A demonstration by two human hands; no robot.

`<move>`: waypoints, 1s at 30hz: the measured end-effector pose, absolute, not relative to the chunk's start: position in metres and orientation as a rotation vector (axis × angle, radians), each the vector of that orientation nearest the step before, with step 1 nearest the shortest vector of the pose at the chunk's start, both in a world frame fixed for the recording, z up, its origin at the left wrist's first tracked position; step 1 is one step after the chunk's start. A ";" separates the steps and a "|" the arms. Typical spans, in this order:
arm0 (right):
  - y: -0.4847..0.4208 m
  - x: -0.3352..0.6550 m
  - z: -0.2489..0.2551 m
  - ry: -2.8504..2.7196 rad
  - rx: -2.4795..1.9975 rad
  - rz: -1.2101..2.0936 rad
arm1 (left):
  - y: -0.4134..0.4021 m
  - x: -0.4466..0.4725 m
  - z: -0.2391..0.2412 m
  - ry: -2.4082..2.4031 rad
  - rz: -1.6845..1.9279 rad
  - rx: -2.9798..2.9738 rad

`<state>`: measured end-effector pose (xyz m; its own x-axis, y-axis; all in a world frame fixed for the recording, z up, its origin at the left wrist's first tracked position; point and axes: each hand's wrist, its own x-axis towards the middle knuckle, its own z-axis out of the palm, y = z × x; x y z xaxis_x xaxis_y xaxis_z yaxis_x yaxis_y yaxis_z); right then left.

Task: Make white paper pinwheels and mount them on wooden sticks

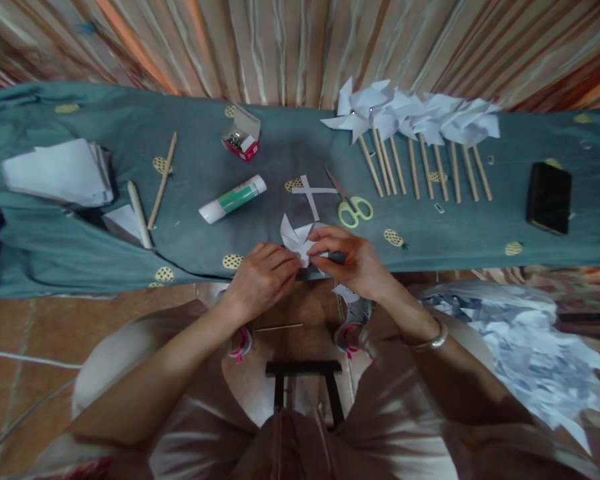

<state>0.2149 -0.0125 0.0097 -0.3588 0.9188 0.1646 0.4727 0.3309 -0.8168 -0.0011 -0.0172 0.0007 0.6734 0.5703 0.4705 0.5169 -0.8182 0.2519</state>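
Folded paper pinwheel (300,241) at the table's near edge.
Pinched between left hand (260,280) and right hand (355,263), fingertips closed on its folds, scissors (350,203) just beyond.

A home craft corner, by the look of it: a low bench under a teal pineapple-print cloth (130,127), striped curtains (300,47) behind and terracotta floor tiles (80,320) below. Just beyond the fingers lie scissors (353,207) and a glue stick (233,199); farther off, finished paper pinwheels (410,117) on sticks. Paper scraps (530,347) pile beside the right wrist.
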 end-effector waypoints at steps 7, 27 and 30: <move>-0.012 0.212 0.007 -1.931 -1.218 0.923 | -0.017 -0.002 -0.001 0.912 0.818 2.771; -0.017 0.194 0.008 -2.007 -1.444 0.591 | -0.020 -0.001 0.000 0.939 0.751 2.763; -0.018 0.194 0.008 -2.004 -1.454 0.578 | -0.020 -0.001 0.000 0.932 0.764 2.750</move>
